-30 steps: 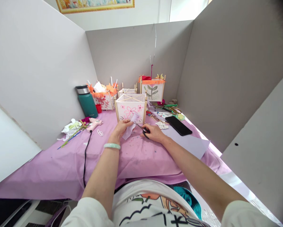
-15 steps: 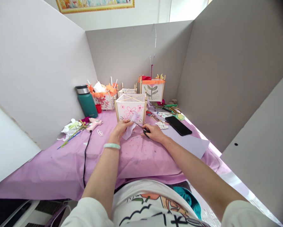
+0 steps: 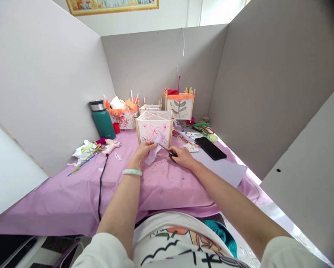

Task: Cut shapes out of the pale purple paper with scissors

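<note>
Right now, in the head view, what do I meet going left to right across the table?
Flask → left hand, holding paper → right hand, holding scissors → phone → lilac sheet.

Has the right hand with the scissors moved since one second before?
No. The right hand holds the scissors at the same spot, just in front of the pink-flower lantern and left of the black phone.
</note>
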A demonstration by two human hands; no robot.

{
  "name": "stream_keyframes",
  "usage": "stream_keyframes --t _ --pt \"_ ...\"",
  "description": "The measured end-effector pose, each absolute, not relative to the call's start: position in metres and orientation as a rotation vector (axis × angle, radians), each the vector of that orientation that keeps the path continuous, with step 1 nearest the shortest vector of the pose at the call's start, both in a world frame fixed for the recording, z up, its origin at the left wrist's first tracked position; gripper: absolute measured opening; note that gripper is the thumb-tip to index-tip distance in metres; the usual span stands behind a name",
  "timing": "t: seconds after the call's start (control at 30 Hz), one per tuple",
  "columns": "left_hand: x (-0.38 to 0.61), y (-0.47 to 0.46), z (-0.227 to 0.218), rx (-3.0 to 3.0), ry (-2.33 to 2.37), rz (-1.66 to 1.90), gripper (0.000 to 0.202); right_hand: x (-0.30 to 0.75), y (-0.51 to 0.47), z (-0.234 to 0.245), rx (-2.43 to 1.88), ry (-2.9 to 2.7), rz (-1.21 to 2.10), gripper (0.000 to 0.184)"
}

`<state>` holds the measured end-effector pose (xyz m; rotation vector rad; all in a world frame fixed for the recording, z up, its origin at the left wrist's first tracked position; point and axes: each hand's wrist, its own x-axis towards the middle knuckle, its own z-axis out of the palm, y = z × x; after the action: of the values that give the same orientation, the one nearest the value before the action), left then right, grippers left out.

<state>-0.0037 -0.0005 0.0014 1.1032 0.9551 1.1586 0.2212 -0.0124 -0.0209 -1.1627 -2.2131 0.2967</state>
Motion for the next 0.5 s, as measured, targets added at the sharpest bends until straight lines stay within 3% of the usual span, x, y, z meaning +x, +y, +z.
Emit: stream_keyframes --t 0.5 --pt "-0.0054 0.001 -0.0034 1.197 0.935 1.092 0.028 0.2198 -0.0147 -0.0203 -1.095 -2.23 0.293 0.039"
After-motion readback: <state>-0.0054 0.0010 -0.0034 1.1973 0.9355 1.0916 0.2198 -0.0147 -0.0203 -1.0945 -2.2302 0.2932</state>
